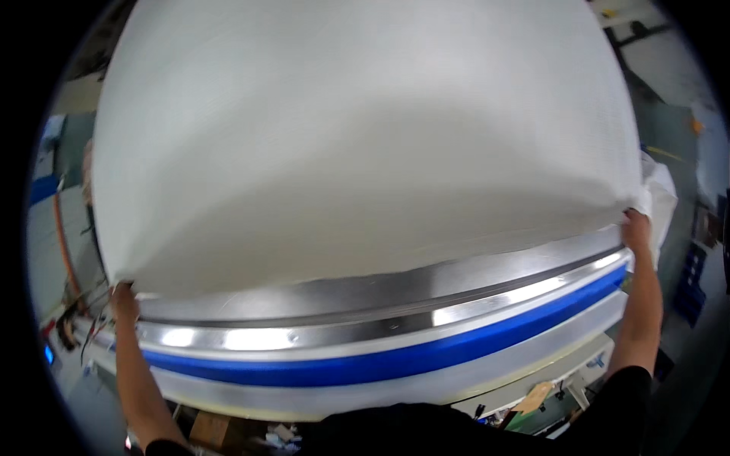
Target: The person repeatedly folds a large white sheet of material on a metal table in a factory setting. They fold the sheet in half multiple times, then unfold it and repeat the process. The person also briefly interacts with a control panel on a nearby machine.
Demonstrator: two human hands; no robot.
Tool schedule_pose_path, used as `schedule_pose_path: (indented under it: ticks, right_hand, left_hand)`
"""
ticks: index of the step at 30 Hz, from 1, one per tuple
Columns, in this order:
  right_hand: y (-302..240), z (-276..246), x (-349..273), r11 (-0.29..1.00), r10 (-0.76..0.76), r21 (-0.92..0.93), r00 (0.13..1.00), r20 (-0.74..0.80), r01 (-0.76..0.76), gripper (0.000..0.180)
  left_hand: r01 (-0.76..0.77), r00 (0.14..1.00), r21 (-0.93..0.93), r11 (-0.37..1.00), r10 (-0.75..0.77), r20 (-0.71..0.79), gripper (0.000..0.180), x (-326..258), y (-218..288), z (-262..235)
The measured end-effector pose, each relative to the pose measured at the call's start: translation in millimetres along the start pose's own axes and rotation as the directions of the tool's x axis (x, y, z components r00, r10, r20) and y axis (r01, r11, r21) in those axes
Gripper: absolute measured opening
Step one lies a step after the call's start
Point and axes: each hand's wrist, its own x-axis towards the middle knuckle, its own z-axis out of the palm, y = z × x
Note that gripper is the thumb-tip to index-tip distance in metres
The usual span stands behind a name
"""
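A wide sheet of white fabric (365,152) spreads over most of the view, its near edge running between my two hands. At its near left corner, my left hand (124,300) is closed on the fabric. Farther up on the right side, my right hand (637,228) grips the near right corner, with arms spread wide. Part of the fingers of both hands is hidden by the cloth. Beneath the near edge shows a shiny metal surface (334,298) with a metal strip (365,330) along its front.
A blue band (327,370) and a white padded edge (304,399) run along the front of the machine or table. White cloth (660,190) hangs beyond my right hand. An orange hose (65,247) and cables lie at the left. Blue bins (690,285) stand on the right.
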Motion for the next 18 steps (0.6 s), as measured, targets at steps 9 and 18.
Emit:
schedule_pose_path:
  ticks: [9, 18]
  right_hand:
    - [57.0, -80.4, -30.7, 0.985, 0.058, 0.162, 0.998, 0.024, -0.061, 0.036]
    - [148.7, -33.7, -111.5, 0.985, -0.161, 0.075, 0.985, 0.061, 0.156, 0.037]
  left_hand:
    - [0.053, 0.994, -0.347, 0.937, -0.081, -0.067, 0.036, -76.5, -33.8, -119.2]
    - [-0.124, 0.978, -0.214, 0.969, 0.156, 0.139, 0.029, -164.0, -33.1, -89.7]
